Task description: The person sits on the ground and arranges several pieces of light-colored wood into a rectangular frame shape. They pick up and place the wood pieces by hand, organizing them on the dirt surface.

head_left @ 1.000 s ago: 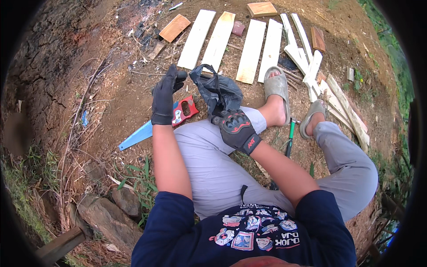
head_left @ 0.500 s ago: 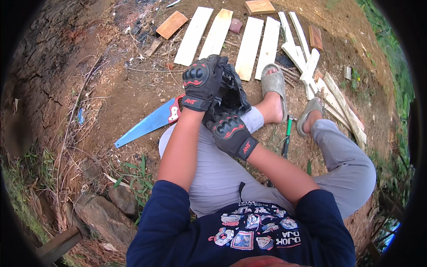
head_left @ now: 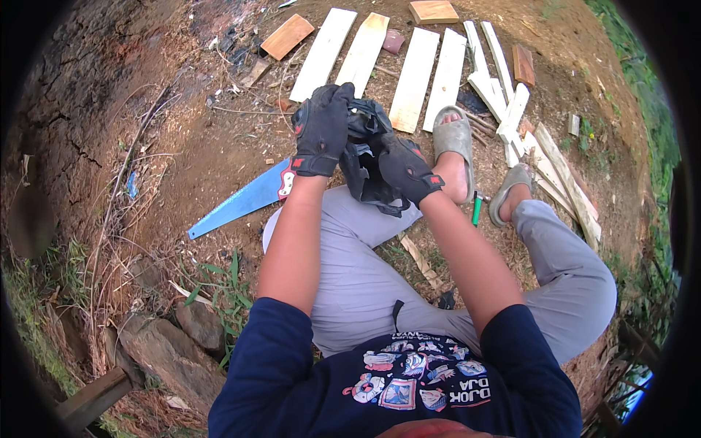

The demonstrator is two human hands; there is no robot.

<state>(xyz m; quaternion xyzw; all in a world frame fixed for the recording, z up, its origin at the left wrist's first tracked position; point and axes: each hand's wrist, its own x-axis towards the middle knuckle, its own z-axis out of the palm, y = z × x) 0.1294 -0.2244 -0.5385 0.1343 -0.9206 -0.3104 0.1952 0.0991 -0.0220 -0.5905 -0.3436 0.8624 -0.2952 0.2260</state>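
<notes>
A crumpled black plastic bag [head_left: 364, 175] hangs between my two gloved hands, above my bent left leg. My left hand [head_left: 322, 130], in a black glove, is closed at its upper left edge. On the other side my right hand [head_left: 410, 168], gloved alike, grips the bag with bent fingers. The bag gapes in the middle, and its inside is dark; I cannot make out anything in it. To the left on the ground lies a handsaw [head_left: 241, 204] with a blue blade and a red and white handle.
Several pale boards [head_left: 415, 80] lie in a row ahead, with short brown wood blocks [head_left: 288, 36] around them. At right is a pile of wood strips [head_left: 562, 175]. A green-handled hammer [head_left: 477, 210] lies by my sandals [head_left: 454, 146]. Rocks [head_left: 164, 354] sit at lower left.
My right hand has moved up and right, from below the bag to its right side. My left hand has turned and shifted slightly up. The bag is spread wider between them.
</notes>
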